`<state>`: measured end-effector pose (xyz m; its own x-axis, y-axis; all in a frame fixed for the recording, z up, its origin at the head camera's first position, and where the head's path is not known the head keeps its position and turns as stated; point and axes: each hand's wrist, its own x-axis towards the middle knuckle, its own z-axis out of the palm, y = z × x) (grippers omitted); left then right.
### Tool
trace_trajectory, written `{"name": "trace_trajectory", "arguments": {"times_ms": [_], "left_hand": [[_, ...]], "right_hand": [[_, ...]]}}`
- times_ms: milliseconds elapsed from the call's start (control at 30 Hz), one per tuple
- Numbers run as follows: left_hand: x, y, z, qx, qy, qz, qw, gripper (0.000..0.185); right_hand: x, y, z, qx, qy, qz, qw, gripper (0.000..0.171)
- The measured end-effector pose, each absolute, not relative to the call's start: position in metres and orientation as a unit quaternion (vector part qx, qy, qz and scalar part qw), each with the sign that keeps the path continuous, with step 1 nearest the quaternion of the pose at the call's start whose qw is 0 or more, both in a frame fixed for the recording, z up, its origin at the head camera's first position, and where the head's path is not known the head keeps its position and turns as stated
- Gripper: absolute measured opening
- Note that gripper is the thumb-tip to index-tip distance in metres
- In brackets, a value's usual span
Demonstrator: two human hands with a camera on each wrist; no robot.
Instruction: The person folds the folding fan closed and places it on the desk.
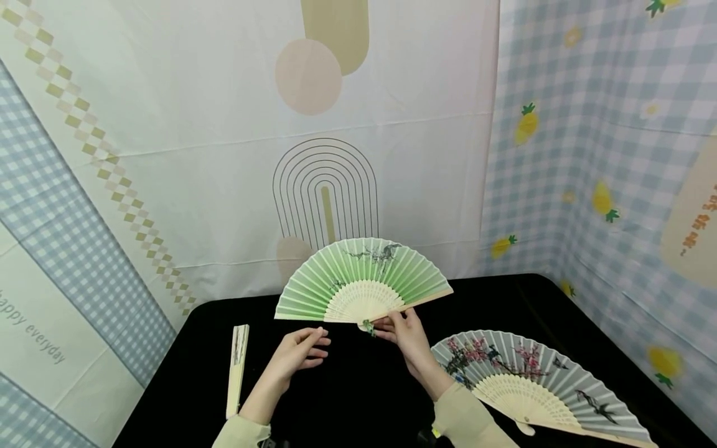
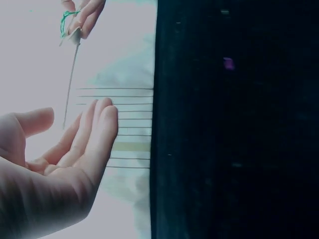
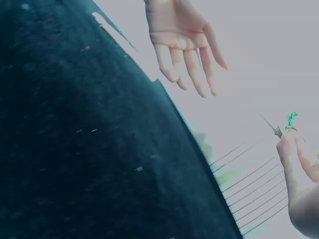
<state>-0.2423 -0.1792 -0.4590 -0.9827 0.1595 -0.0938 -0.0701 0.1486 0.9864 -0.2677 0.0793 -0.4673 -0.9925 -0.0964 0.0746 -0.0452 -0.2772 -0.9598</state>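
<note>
A green folding fan [image 1: 370, 274] with a dark branch-like print is spread wide above the far edge of the table. My right hand [image 1: 407, 336] pinches it near the pivot, where a green tassel cord [image 1: 368, 326] hangs. Just left of the fan's lower edge is my left hand [image 1: 299, 353], its fingers loosely extended and nothing in them. In the left wrist view the left hand [image 2: 75, 149] shows a relaxed palm, with the fan seen nearly edge-on beyond it. The right wrist view shows the right hand [image 3: 301, 184] holding the fan's base, and the left hand [image 3: 184, 47] apart from it.
A grey fan [image 1: 504, 373] with pink blossoms lies spread at the right of the black table [image 1: 358, 398]. At the left lies a folded pale fan [image 1: 238, 370]. Printed curtains [image 1: 420, 155] stand behind the table and at both sides.
</note>
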Motion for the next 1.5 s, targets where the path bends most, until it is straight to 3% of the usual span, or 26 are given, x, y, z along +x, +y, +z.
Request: {"name": "trace_trajectory", "arguments": {"times_ms": [367, 933, 1067, 1233, 1500], "left_hand": [[-0.253, -0.169, -0.435, 0.046, 0.7, 0.713, 0.002, 0.054], [-0.256, -0.157, -0.412, 0.064, 0.495, 0.86, -0.103, 0.017], [-0.255, -0.157, -0.412, 0.08, 0.5, 0.853, -0.124, 0.021], [-0.255, -0.159, -0.413, 0.089, 0.509, 0.845, -0.137, 0.03], [-0.255, -0.163, -0.416, 0.09, 0.509, 0.845, -0.135, 0.022]], "right_hand": [[-0.263, 0.087, -0.441, -0.083, 0.557, -0.826, -0.007, 0.028], [-0.256, 0.087, -0.424, -0.114, 0.548, -0.827, -0.053, 0.036], [-0.255, 0.086, -0.425, -0.114, 0.535, -0.835, -0.066, 0.039], [-0.255, 0.086, -0.426, -0.112, 0.505, -0.853, -0.063, 0.041], [-0.253, 0.087, -0.428, -0.09, 0.497, -0.862, -0.046, 0.044]]}}
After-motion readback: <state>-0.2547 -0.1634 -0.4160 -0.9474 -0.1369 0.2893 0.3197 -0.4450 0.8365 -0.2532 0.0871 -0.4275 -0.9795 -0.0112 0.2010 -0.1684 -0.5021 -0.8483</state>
